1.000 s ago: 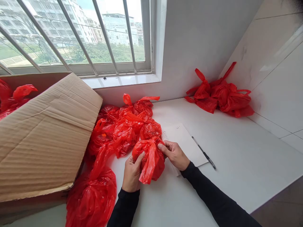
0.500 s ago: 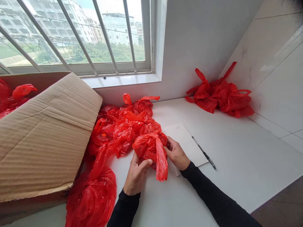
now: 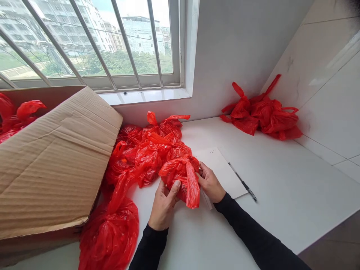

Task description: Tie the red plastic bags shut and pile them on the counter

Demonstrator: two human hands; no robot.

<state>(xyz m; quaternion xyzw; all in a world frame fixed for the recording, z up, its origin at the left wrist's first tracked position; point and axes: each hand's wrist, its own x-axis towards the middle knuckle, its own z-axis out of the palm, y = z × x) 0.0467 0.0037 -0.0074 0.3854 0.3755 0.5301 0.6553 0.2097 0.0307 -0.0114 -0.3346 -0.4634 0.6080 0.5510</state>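
Between my two hands is a knotted red plastic bag (image 3: 180,170), its tied end hanging down toward me. My left hand (image 3: 166,204) grips its lower left side, thumb lying across the front. On the other side, my right hand (image 3: 211,182) pinches the bag's right edge, with some fingers hidden behind it. What the bag contains cannot be made out. Just behind and to the left lies a heap of similar tied red bags (image 3: 149,155). A larger red bag (image 3: 109,232) sits left of my left forearm.
A cardboard box (image 3: 56,157) with red bags inside stands at the left, one flap slanting outward. White paper (image 3: 222,172) and a black pen (image 3: 243,183) lie right of my hands. More red bags (image 3: 264,116) rest in the far right corner, on the white table (image 3: 292,180). A barred window is behind.
The held bag has tilted a little, and its hanging end sits slightly higher. My left thumb has moved up onto the bag's front. Both hands keep their hold.
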